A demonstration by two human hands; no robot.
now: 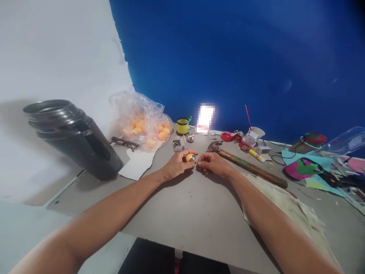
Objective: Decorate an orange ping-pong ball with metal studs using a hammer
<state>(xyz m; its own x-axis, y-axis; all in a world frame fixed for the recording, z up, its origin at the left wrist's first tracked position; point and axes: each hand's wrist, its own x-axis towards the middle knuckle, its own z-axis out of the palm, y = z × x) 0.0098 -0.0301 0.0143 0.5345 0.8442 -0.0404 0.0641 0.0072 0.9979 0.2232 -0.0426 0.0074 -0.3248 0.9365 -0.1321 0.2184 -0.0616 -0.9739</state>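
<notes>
My left hand [180, 163] holds a small orange ball [188, 157] between thumb and fingers, with shiny silvery pieces on the side facing right. Just right of the ball, my right hand [212, 164] has its fingertips pressed together near the table. Anything in that pinch is too small to make out. Beyond my left hand lies a small open box [177, 145] of tiny dark metallic pieces. Beside the box rests a silvery, studded-looking ball [190, 137]. A claw hammer [248, 164] lies behind and right of my right hand.
A large dark flask [74, 140] stands left, near glasses [124, 142] and a clear bag [139, 118] of orange balls. At the back are a yellow-green container [183, 126] and a bright blurred screen [205, 118]. Cloth [288, 213], a yellow tube [256, 155] and coloured pieces [303, 168] lie right.
</notes>
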